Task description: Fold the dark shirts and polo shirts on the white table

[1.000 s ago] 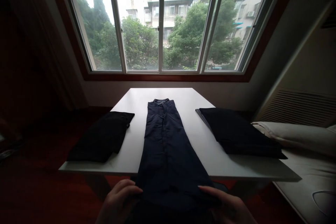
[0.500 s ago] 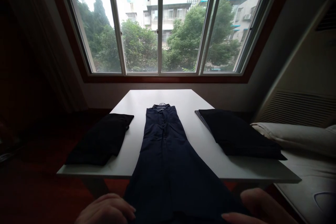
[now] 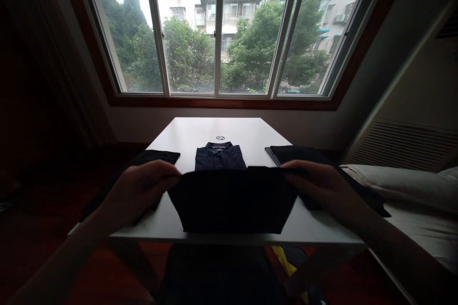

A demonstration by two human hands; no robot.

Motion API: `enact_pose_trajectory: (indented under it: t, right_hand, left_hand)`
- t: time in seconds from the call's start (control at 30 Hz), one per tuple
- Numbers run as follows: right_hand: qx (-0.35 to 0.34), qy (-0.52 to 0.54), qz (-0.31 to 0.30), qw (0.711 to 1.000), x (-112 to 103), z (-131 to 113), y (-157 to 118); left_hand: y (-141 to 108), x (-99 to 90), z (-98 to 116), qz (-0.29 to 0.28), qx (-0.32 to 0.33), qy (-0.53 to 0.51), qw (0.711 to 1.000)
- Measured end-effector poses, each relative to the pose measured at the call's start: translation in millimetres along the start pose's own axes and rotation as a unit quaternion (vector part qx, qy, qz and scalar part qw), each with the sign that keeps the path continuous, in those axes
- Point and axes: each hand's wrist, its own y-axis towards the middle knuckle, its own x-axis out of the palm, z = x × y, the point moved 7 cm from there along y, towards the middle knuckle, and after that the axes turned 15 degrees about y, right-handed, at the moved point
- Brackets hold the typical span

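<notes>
A dark navy shirt (image 3: 229, 200) lies along the middle of the white table (image 3: 243, 128), its collar toward the window and its lower part raised and folded over toward the collar. My left hand (image 3: 145, 183) pinches the left corner of the raised edge. The right corner is pinched in my right hand (image 3: 311, 178). Both hands are above the table. Behind my left forearm is a black folded garment (image 3: 157, 155), and another dark folded garment (image 3: 358, 193) lies partly behind my right hand.
A small dark ring-like item (image 3: 220, 138) lies beyond the collar. Pale cushioned seating (image 3: 386, 181) stands at the right. Under the table are a dark shape and something yellow (image 3: 286, 259). A window spans the back.
Both hands have moved up and forward from the near edge, carrying the shirt's lower part over toward the collar. The underside of the table now shows.
</notes>
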Motion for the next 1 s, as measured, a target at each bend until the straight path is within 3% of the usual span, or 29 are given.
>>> enact_pose_trajectory:
  t: [0.1,0.2,0.37,0.47,0.73,1.0]
  right_hand:
    - [0.048,0.119,-0.048,0.991,19,37,66]
    - [0.079,0.178,-0.047,0.98,29,87,116]
    - [0.161,0.171,-0.076,0.969,49,183,165]
    - [0.181,0.155,-0.089,0.967,54,226,191]
    - [0.147,0.123,-0.057,0.98,49,284,270]
    - [0.121,0.001,-0.001,0.993,51,348,309]
  left_hand:
    - [61,27.2,-23,-0.05,0.013,-0.021,0.998]
    - [104,60.3,-59,-0.096,0.016,-0.051,0.994]
    - [139,127.8,-125,-0.169,0.023,-0.037,0.985]
    - [156,161.5,-156,-0.203,0.023,-0.008,0.979]
    - [228,200.0,-198,-0.163,0.034,0.051,0.985]
    - [270,257.5,-250,-0.134,-0.073,0.113,0.982]
